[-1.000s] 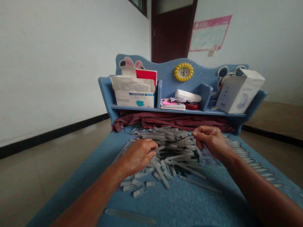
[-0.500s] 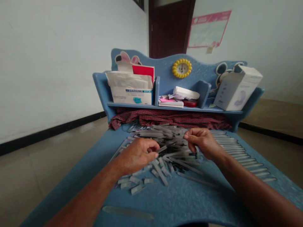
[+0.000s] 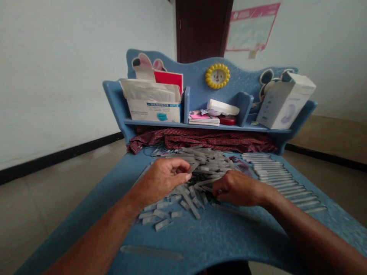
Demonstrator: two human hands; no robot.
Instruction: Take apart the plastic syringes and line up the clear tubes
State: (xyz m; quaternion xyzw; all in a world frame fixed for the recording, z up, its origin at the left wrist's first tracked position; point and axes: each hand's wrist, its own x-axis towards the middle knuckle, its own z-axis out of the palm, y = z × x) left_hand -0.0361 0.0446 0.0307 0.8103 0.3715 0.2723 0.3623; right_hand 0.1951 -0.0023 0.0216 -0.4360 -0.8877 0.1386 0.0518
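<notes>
A heap of grey plastic tubes and short caps (image 3: 200, 168) lies in the middle of a blue desk (image 3: 218, 236). My left hand (image 3: 163, 179) rests on the left side of the heap, fingers curled and pinched around a small grey piece. My right hand (image 3: 237, 188) lies palm down on the right of the heap, fingers bent onto the tubes; what they hold is hidden. A neat row of grey tubes (image 3: 282, 183) runs along the desk's right side. Several loose short caps (image 3: 159, 217) lie near my left wrist.
A blue shelf (image 3: 200, 126) at the desk's back carries a box of face masks (image 3: 155, 105), papers (image 3: 204, 119), a red tin (image 3: 228, 120) and a tilted white carton (image 3: 285, 101). Red checked cloth (image 3: 200, 139) lies under it. One long tube (image 3: 151, 253) lies near the front edge.
My right hand has come down from the heap's far right to its near right, now palm down on the tubes. My left hand stayed on the heap. The camera tilted slightly.
</notes>
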